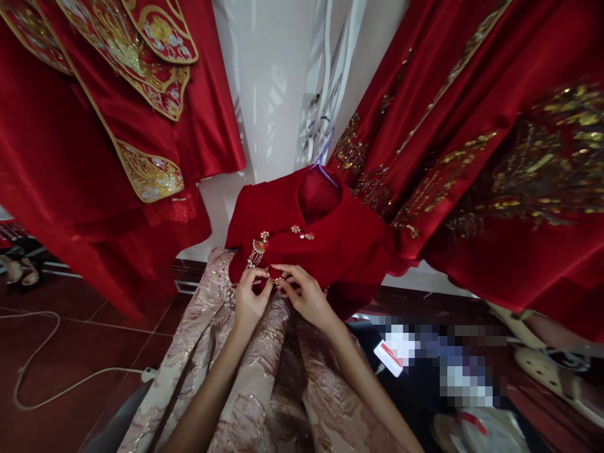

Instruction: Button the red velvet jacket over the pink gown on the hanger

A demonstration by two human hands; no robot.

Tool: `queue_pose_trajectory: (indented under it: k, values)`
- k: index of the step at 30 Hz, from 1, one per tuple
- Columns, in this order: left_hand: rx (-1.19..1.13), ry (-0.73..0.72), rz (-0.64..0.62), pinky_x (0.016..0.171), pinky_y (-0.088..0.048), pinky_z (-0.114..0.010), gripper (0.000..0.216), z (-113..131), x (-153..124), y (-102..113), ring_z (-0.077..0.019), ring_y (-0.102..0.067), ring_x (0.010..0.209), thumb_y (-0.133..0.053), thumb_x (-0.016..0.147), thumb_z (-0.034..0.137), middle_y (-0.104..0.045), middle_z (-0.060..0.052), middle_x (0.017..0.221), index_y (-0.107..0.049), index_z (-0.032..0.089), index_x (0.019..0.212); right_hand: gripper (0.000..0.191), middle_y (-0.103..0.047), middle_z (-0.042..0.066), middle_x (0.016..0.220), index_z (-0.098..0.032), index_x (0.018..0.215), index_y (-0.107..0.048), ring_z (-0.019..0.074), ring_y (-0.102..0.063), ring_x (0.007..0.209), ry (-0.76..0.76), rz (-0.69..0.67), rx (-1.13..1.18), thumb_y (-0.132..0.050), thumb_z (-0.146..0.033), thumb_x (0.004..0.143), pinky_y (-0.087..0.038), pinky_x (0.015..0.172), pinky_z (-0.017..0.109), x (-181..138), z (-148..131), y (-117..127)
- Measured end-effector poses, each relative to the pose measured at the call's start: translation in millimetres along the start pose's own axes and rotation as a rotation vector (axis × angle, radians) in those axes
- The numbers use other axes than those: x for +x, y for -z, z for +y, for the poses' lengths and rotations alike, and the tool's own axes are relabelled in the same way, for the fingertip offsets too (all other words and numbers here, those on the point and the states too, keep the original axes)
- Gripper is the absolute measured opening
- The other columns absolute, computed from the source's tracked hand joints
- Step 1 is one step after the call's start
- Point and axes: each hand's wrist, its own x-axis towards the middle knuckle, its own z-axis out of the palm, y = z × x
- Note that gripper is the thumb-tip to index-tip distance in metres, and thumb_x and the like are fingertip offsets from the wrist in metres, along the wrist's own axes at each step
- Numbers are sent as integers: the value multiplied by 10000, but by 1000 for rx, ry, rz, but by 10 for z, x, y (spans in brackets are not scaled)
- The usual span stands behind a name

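A short red velvet jacket hangs in front of me on a purple hanger, above a pale pink brocade skirt. A beaded tassel clasp and a pearl button fasten its front. My left hand and my right hand meet at the jacket's lower front edge. Fingers of both hands are pinched together on a small clasp there, mostly hidden by the fingertips.
Red gowns with gold embroidery hang at the left and right. A white wall panel stands behind. A white cable loops over the dark red floor. Shoes and a white tag lie at the lower right.
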Motion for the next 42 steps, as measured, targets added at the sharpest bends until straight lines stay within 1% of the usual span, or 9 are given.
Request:
queue_pose_trajectory:
  k: [4, 6, 10, 15, 21, 26, 30, 36, 42]
  values:
    - [43, 4, -14, 640, -506, -263, 126, -20, -15, 25, -161, -573, 815, -563, 782, 224, -536, -56, 927, -562, 185, 902, 328, -507, 69, 1030, -281, 1164, -613, 150, -586, 914, 62, 22, -122, -447, -189, 897, -542, 777, 275, 11, 56, -81]
    - [65, 25, -1, 594, -486, -246, 141, -48, -28, 12, -161, -565, 799, -563, 784, 232, -534, -60, 926, -546, 181, 914, 362, -503, 73, 1019, -279, 1211, -587, 160, -575, 941, 81, 24, -169, -441, -175, 897, -518, 850, 310, 14, 82, -109]
    - [63, 55, 80, 653, -485, -259, 243, -87, -30, -17, -168, -577, 852, -584, 774, 235, -563, -66, 949, -505, 175, 996, 465, -488, 79, 1038, -267, 1355, -451, 157, -576, 924, 59, 13, -184, -414, -166, 902, -503, 892, 343, 6, 123, -124]
    - [-28, 84, 15, 670, -492, -254, 119, -40, -25, -24, -144, -600, 790, -549, 800, 229, -606, -43, 876, -545, 180, 909, 483, -473, 92, 1048, -233, 1386, -412, 161, -584, 896, 42, 53, -223, -388, -173, 907, -508, 893, 354, 12, 166, -104]
    - [-254, 196, -2, 741, -537, -272, 200, 9, -46, -65, -142, -642, 820, -603, 766, 231, -659, -68, 947, -608, 157, 952, 446, -471, 99, 1071, -236, 1346, -443, 170, -583, 870, 44, 106, -311, -377, -178, 909, -520, 859, 353, 70, 93, -110]
    - [-418, 288, 17, 807, -551, -303, 291, 1, -54, -90, -166, -665, 864, -641, 727, 230, -678, -100, 1001, -631, 136, 1002, 397, -469, 81, 1045, -238, 1295, -464, 164, -584, 869, 51, 173, -190, -396, -187, 908, -546, 807, 335, 39, 124, -142]
    - [-390, 241, 3, 798, -561, -307, 320, -14, -74, -109, -171, -670, 857, -655, 719, 216, -679, -103, 1000, -641, 136, 1028, 357, -474, 78, 1028, -232, 1250, -493, 162, -586, 847, 50, 191, -142, -414, -193, 903, -565, 761, 332, 18, 146, -181]
    - [-323, 185, 27, 836, -553, -316, 274, 12, -95, -102, -168, -672, 869, -657, 760, 278, -685, -88, 1001, -665, 157, 1005, 196, -496, 89, 1022, -206, 1005, -582, 198, -567, 953, 47, 266, -160, -412, -200, 906, -562, 814, 364, 11, 102, -234]
    - [-330, 211, 45, 803, -566, -315, 254, -27, -90, -92, -175, -684, 835, -656, 759, 289, -705, -88, 965, -685, 152, 971, 208, -476, 94, 1060, -222, 1074, -554, 179, -574, 889, 24, 215, -54, -443, -253, 901, -598, 595, 272, 13, 166, -258]
